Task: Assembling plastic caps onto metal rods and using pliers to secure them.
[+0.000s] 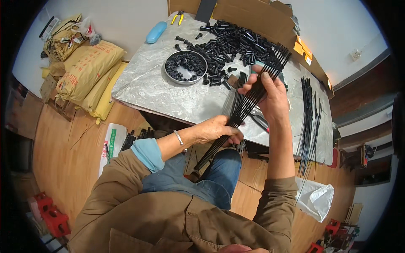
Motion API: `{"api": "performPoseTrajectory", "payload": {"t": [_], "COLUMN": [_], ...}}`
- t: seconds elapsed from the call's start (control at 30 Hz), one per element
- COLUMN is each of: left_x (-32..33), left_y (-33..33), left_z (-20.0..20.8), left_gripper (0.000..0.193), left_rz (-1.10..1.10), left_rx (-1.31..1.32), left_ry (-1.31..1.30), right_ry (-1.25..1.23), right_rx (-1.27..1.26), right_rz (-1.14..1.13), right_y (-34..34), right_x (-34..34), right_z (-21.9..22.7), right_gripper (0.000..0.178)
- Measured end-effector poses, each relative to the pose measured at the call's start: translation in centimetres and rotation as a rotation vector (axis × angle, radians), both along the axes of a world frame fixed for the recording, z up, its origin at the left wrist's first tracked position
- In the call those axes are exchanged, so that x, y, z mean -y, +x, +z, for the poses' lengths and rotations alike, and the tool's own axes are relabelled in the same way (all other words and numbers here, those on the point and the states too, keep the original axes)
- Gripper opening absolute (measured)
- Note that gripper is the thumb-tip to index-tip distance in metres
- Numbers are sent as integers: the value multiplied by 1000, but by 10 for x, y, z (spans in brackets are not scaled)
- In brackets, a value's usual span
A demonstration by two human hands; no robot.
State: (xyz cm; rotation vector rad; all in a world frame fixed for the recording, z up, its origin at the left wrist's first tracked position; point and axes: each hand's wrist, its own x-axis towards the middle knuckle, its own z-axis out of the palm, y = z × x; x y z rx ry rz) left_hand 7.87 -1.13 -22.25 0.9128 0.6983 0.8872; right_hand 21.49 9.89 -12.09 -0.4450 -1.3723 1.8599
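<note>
A bundle of long thin black rods (247, 102) slants across the front of the table, its lower end reaching over my lap. My left hand (221, 130) is closed around the lower middle of the bundle. Higher up, my right hand (270, 86) grips the same rods between thumb and fingers, and their upper ends fan out past it. Behind the bundle, more thin rods (241, 82) lie on the table. Partly hidden under my right wrist is a hand tool with dark curved handles (259, 121).
On the grey table (143, 84) lies a heap of black bolt-like pieces (228, 42). A round tin (166, 76) holds small black rings. Nearby are a blue case (157, 32), yellow-handled pliers (178, 17), cardboard (261, 19) and more rods (310, 114). Stuffed sacks (90, 71) stand left.
</note>
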Motion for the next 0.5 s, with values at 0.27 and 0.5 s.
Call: {"api": "performPoseTrajectory", "payload": {"t": [0.27,0.5], "left_x": [1,-15], "left_y": [-16,-34], "left_z": [20,1], "left_gripper": [91,105], "left_rz": [733,193], "left_rx": [-963,-1282], "left_ry": [982,1179], "right_ry": [230,313], "right_rx": [6,119], "right_rz": [-16,40], "right_y": [-1,1], "right_x": [47,65], "right_z": [-11,-33], "right_gripper": [24,22]}}
